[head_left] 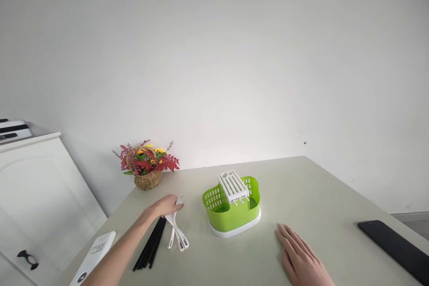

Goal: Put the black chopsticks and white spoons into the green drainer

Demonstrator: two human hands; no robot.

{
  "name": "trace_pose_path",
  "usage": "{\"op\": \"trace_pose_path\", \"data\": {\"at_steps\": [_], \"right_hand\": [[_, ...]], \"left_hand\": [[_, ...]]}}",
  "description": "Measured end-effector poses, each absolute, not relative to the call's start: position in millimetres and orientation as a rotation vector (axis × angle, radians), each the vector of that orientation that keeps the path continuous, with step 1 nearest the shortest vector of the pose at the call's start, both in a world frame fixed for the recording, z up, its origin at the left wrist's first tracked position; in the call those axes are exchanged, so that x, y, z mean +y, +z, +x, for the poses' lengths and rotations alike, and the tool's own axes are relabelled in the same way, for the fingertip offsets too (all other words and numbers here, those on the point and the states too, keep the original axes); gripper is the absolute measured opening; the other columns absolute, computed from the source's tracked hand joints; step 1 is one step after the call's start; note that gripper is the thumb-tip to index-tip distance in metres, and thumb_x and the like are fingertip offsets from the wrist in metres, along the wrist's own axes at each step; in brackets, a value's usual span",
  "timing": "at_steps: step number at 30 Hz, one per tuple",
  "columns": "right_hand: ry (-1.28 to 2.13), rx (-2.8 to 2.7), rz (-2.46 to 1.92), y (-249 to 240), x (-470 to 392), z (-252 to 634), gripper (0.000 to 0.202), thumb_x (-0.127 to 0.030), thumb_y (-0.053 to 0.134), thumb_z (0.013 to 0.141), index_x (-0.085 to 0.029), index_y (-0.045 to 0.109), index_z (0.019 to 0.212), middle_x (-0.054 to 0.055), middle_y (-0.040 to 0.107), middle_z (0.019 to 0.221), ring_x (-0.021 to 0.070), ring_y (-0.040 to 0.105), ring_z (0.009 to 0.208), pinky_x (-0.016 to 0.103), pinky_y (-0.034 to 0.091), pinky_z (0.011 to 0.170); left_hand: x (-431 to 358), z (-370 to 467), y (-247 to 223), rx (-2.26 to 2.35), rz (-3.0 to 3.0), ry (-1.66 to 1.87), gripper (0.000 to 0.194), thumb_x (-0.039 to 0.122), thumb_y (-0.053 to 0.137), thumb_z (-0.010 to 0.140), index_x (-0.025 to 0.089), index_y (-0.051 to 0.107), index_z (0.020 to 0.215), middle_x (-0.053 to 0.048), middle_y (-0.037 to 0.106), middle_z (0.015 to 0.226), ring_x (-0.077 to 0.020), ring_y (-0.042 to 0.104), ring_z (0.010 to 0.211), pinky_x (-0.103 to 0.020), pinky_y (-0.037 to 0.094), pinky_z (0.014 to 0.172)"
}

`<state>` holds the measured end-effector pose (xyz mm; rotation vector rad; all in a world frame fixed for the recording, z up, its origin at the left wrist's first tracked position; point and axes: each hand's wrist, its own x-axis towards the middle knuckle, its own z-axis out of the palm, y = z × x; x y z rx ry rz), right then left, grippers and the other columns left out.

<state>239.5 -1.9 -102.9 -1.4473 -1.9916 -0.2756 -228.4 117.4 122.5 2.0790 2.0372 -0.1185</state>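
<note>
My left hand (pixel 166 206) is closed around the upper part of several white spoons (pixel 178 231). Their printed handles fan out toward me, and one bowl shows beside my fingers. Just left of the spoons lies a bundle of black chopsticks (pixel 151 245), its far end partly under my hand. A green utensil caddy (pixel 230 220) with a white base stands to the right of the spoons. Across its middle sits a white slotted rack (pixel 232 184) with small hooks at the front. My right hand (pixel 300 254) rests flat on the table, right of the caddy, holding nothing.
A wicker basket (pixel 148 180) of artificial flowers stands at the table's back left. Along the left edge lies a white flat object (pixel 97 254) with print. A long black object (pixel 392 246) lies at the right edge. A white cabinet (pixel 43 196) stands left of the table (pixel 234 261).
</note>
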Motion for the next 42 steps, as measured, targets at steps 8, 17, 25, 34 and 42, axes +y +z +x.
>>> {"op": "trace_pose_path", "data": {"at_steps": [8, 17, 25, 34, 42], "right_hand": [[-0.292, -2.037, -1.495, -96, -7, 242, 0.051, -0.040, 0.046, 0.099, -0.022, 0.056, 0.146, 0.003, 0.052, 0.155, 0.0269, 0.051, 0.141, 0.043, 0.053, 0.109], [-0.245, -2.025, -1.506, -92, -11, 242, 0.051, -0.041, 0.044, 0.100, -0.025, 0.054, 0.147, 0.002, 0.051, 0.156, 0.0276, 0.050, 0.142, 0.046, 0.051, 0.110], [-0.258, -2.054, -1.544, -90, -12, 242, 0.051, -0.040, 0.043, 0.100, -0.023, 0.053, 0.148, 0.002, 0.049, 0.157, 0.0273, 0.049, 0.143, 0.046, 0.052, 0.111], [-0.283, -2.086, -1.572, -88, -13, 243, 0.051, -0.039, 0.041, 0.101, -0.021, 0.054, 0.147, 0.002, 0.048, 0.158, 0.0261, 0.047, 0.144, 0.045, 0.051, 0.112], [-0.207, -2.037, -1.526, -86, -13, 241, 0.050, -0.038, 0.044, 0.100, -0.024, 0.054, 0.147, 0.002, 0.050, 0.156, 0.0274, 0.048, 0.143, 0.047, 0.050, 0.112]], "left_hand": [[122, -234, 102, 1.958, 2.126, -0.213, 0.048, 0.059, 0.052, 0.079, 0.022, 0.052, 0.049, -0.002, 0.050, 0.040, -0.0197, 0.052, 0.038, -0.029, 0.040, 0.046], [121, -229, 92, 1.931, 2.261, -0.106, 0.049, 0.057, 0.053, 0.081, 0.021, 0.051, 0.048, -0.001, 0.052, 0.046, -0.0181, 0.054, 0.051, -0.028, 0.037, 0.054], [118, -227, 85, 1.987, 2.313, -0.155, 0.056, 0.062, 0.046, 0.088, 0.021, 0.060, 0.053, -0.011, 0.068, 0.060, -0.0271, 0.068, 0.064, -0.031, 0.043, 0.060], [116, -222, 80, 2.174, 2.314, -0.219, 0.054, 0.061, 0.042, 0.094, 0.020, 0.076, 0.080, -0.020, 0.077, 0.093, -0.0370, 0.073, 0.094, -0.041, 0.050, 0.083], [112, -214, 79, 2.298, 2.295, -0.324, 0.054, 0.055, 0.035, 0.099, 0.019, 0.075, 0.095, -0.019, 0.077, 0.101, -0.0363, 0.072, 0.101, -0.046, 0.050, 0.087]]}}
